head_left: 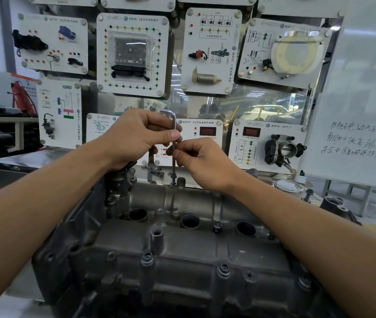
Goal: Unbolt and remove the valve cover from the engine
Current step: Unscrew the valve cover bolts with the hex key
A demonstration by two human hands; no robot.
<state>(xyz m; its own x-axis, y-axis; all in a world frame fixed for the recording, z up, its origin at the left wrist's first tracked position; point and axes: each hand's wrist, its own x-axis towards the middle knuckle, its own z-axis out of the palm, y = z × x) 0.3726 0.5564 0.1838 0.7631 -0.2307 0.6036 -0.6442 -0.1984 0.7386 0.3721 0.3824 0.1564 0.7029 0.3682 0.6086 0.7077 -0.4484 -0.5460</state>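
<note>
A grey metal valve cover (178, 255) fills the lower middle of the head view, with three round plug wells and several bolts along its near edge. An L-shaped hex key (174, 134) stands upright, its tip in a bolt (172, 180) on the cover's far edge. My left hand (136, 136) pinches the key near its bent top. My right hand (202, 161) pinches the shaft lower down between thumb and fingers.
Behind the engine stands a wall of training panels (134, 53) with sensors and a throttle body (283, 150). A whiteboard (361, 111) with handwriting leans at the right. Loose bolts (155, 172) lie on the bench behind the cover. A steel table (21, 161) sits at the left.
</note>
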